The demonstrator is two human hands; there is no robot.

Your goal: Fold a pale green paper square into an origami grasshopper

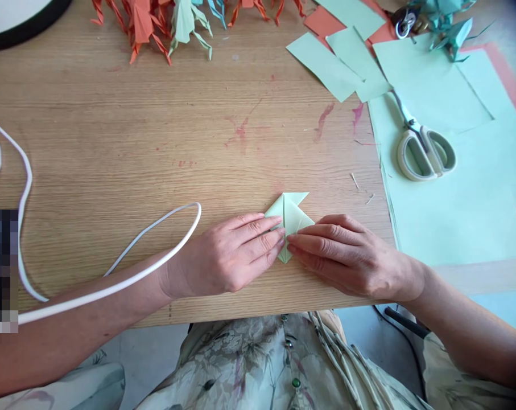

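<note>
Fingers of the left hand point(230, 259) and right hand point(343, 253) lie flat, outstretched, pressing a folded green paper point(290, 219) (tips nearly meeting) on the counter point(155, 142); scissors point(424, 151) lie well apart on green sheets point(466, 210).

You have a broad bare stretch of desk point(164, 131) ahead of and to the left of your hands, open right up to the row of paper cranes point(155, 23) along the far edge. On your left, a white cord point(155, 228) loops across the wood and lies over your left forearm. To your right, large green sheets point(462, 205) cover the desk, with scissors point(424, 151) lying on them and cut paper pieces point(338, 62) beyond.
</note>
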